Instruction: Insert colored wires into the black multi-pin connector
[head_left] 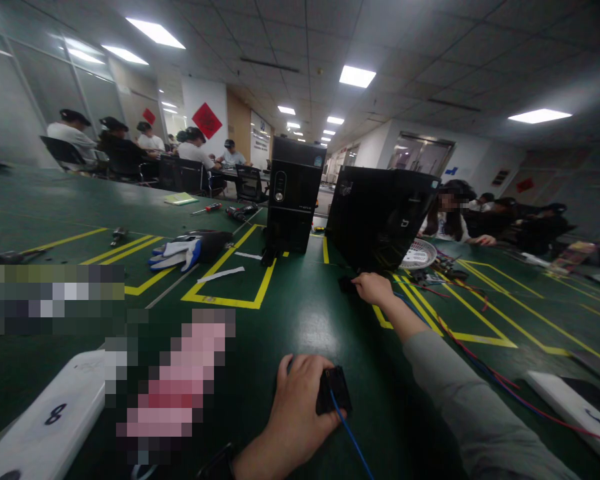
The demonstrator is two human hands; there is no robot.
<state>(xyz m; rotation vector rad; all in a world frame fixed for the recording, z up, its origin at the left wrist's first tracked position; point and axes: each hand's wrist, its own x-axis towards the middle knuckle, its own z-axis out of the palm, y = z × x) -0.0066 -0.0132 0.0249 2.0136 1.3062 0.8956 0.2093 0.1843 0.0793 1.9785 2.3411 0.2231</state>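
My left hand (300, 407) is closed around a small black block-like part (341, 395) low over the green table, near its front edge. A blue wire (347, 427) runs from that part toward the bottom of the view. Farther forward, my right hand (376, 291) reaches out with its fingers pinched on a small dark piece (349, 285), whose kind I cannot make out. That hand is just in front of the black computer tower (380, 213) on the right. Another black computer tower (294, 200) stands upright to its left.
Gloves (177, 253), a screwdriver (207, 209) and paper strips (221, 274) lie on the left. Right of my arm are a white basket (418, 255), loose wires (460, 343) and a white numbered case (575, 410). Another white case (55, 410) is front left. A person (450, 213) sits opposite.
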